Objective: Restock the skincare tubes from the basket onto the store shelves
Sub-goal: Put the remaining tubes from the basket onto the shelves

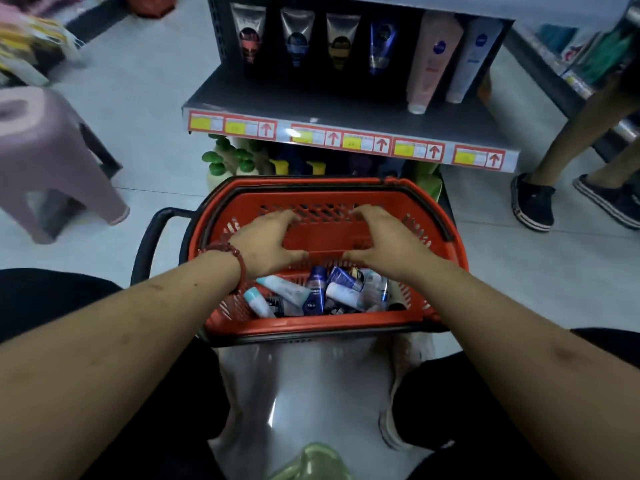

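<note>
A red plastic basket (311, 325) stands on the floor in front of me, under the shelf. Several skincare tubes (313, 289) lie jumbled in its bottom, white, dark blue and teal-capped. My left hand (268, 242) and my right hand (379, 239) hover side by side inside the basket above the tubes, fingers spread and slightly curved, holding nothing. A red bead bracelet sits on my left wrist. The grey shelf (346, 109) above carries a row of upright tubes (341, 41) and two taller bottles, pink (431, 60) and white.
Price labels (349, 140) line the shelf edge. Green- and yellow-capped bottles (235, 161) stand on the lower shelf behind the basket. A mauve plastic stool (45, 161) is at the left. Another person's legs and dark shoes (533, 200) stand at the right. My knees flank the basket.
</note>
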Demonstrator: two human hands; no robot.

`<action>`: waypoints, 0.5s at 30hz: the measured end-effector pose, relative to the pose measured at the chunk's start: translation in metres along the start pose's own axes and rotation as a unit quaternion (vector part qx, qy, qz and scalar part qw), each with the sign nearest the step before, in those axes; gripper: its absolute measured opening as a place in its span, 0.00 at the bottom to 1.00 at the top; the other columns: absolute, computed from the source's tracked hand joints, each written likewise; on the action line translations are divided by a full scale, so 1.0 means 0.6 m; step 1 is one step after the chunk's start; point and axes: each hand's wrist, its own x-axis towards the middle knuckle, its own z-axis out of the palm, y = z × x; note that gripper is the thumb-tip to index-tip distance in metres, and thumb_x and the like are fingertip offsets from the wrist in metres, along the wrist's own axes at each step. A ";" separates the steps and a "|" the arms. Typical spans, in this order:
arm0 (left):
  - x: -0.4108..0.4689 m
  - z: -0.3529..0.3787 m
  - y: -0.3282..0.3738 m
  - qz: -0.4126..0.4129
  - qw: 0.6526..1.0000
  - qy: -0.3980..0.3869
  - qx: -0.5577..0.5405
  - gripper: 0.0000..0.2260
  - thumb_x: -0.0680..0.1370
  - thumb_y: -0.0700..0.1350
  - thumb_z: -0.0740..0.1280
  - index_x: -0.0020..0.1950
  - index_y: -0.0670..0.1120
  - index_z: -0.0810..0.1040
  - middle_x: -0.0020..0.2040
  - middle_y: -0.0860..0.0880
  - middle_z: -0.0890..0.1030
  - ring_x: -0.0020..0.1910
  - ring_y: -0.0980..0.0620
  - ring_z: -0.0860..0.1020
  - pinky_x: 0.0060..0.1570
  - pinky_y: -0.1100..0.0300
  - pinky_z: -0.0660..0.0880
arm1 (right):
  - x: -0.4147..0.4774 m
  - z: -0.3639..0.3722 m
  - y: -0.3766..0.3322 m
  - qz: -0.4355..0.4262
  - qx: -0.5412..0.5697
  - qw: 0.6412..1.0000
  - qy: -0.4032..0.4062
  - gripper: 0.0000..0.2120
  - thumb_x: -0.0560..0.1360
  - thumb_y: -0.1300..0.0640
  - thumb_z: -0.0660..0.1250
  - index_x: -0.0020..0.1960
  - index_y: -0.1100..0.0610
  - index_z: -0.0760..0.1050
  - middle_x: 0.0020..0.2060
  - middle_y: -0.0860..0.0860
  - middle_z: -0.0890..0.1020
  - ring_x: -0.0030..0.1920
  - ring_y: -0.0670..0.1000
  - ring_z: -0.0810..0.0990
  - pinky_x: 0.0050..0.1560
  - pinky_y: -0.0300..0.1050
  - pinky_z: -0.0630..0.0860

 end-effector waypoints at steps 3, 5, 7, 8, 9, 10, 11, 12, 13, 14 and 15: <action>-0.012 0.044 -0.024 -0.032 0.999 -0.039 -0.019 0.31 0.74 0.56 0.74 0.72 0.46 0.71 0.69 0.44 0.77 0.66 0.45 0.75 0.66 0.51 0.72 | -0.008 0.037 0.019 0.033 0.002 0.999 -0.038 0.38 0.71 0.51 0.79 0.75 0.56 0.65 0.70 0.57 0.72 0.68 0.56 0.73 0.66 0.44 0.68; -0.015 0.066 -0.034 -0.054 0.996 -0.057 -0.040 0.31 0.74 0.55 0.75 0.73 0.44 0.71 0.69 0.44 0.76 0.67 0.45 0.75 0.66 0.52 0.71 | -0.005 0.056 0.030 0.058 -0.003 0.996 -0.068 0.38 0.70 0.51 0.79 0.75 0.57 0.65 0.70 0.58 0.72 0.69 0.57 0.73 0.65 0.44 0.68; -0.013 0.083 -0.040 -0.074 0.993 -0.077 -0.045 0.31 0.75 0.54 0.74 0.74 0.44 0.70 0.71 0.43 0.75 0.69 0.44 0.74 0.67 0.53 0.71 | 0.003 0.073 0.038 0.078 -0.007 0.993 -0.093 0.38 0.70 0.50 0.79 0.74 0.58 0.66 0.69 0.59 0.73 0.68 0.58 0.73 0.65 0.46 0.69; -0.011 0.091 -0.044 -0.085 0.991 -0.091 -0.037 0.31 0.75 0.53 0.75 0.73 0.44 0.71 0.70 0.43 0.76 0.68 0.43 0.74 0.65 0.54 0.71 | 0.007 0.081 0.042 0.084 -0.011 0.991 -0.105 0.38 0.69 0.50 0.79 0.73 0.58 0.67 0.69 0.59 0.73 0.67 0.59 0.73 0.64 0.47 0.70; -0.006 0.100 -0.051 -0.095 0.990 -0.105 -0.026 0.30 0.74 0.52 0.75 0.72 0.43 0.71 0.68 0.42 0.77 0.66 0.42 0.75 0.63 0.54 0.72 | 0.012 0.091 0.045 0.088 -0.014 0.989 -0.116 0.37 0.69 0.49 0.79 0.72 0.58 0.67 0.68 0.58 0.74 0.66 0.59 0.74 0.63 0.48 0.72; -0.002 0.104 -0.057 -0.108 0.986 -0.124 -0.011 0.29 0.74 0.51 0.76 0.71 0.43 0.72 0.66 0.41 0.78 0.63 0.42 0.77 0.60 0.53 0.74 | 0.018 0.100 0.047 0.090 -0.015 0.988 -0.126 0.36 0.69 0.49 0.79 0.71 0.58 0.68 0.66 0.58 0.75 0.64 0.58 0.75 0.60 0.47 0.72; 0.003 0.110 -0.063 -0.117 0.983 -0.142 0.003 0.28 0.73 0.50 0.76 0.69 0.43 0.72 0.64 0.41 0.79 0.61 0.42 0.78 0.59 0.52 0.75 | 0.025 0.111 0.049 0.089 -0.015 0.987 -0.135 0.35 0.68 0.49 0.79 0.69 0.57 0.69 0.65 0.57 0.76 0.62 0.58 0.76 0.55 0.45 0.71; 0.008 0.118 -0.071 -0.128 0.978 -0.165 0.016 0.28 0.73 0.48 0.75 0.69 0.42 0.72 0.63 0.40 0.79 0.60 0.41 0.78 0.58 0.51 0.76 | 0.032 0.121 0.048 0.088 -0.013 0.985 -0.145 0.34 0.67 0.49 0.80 0.68 0.56 0.70 0.64 0.57 0.77 0.61 0.57 0.77 0.52 0.43 0.70; 0.011 0.123 -0.077 -0.127 0.975 -0.181 0.028 0.28 0.73 0.47 0.75 0.70 0.41 0.71 0.64 0.40 0.79 0.61 0.41 0.78 0.59 0.51 0.75 | 0.037 0.131 0.048 0.085 -0.011 0.984 -0.157 0.33 0.67 0.49 0.80 0.67 0.55 0.71 0.63 0.56 0.78 0.60 0.56 0.77 0.50 0.42 0.69; 0.017 0.128 -0.082 -0.124 0.971 -0.197 0.046 0.28 0.74 0.46 0.75 0.70 0.40 0.71 0.65 0.40 0.79 0.62 0.41 0.78 0.59 0.55 0.75 | 0.045 0.141 0.047 0.082 -0.007 0.982 -0.170 0.32 0.67 0.50 0.80 0.66 0.55 0.71 0.63 0.55 0.79 0.59 0.56 0.78 0.50 0.42 0.69; 0.022 0.130 -0.085 -0.127 0.968 -0.209 0.056 0.28 0.74 0.46 0.75 0.70 0.39 0.71 0.66 0.42 0.78 0.63 0.43 0.77 0.58 0.60 0.74 | 0.053 0.151 0.045 0.079 -0.004 0.980 -0.181 0.30 0.68 0.51 0.80 0.65 0.54 0.71 0.63 0.55 0.79 0.58 0.55 0.78 0.50 0.41 0.70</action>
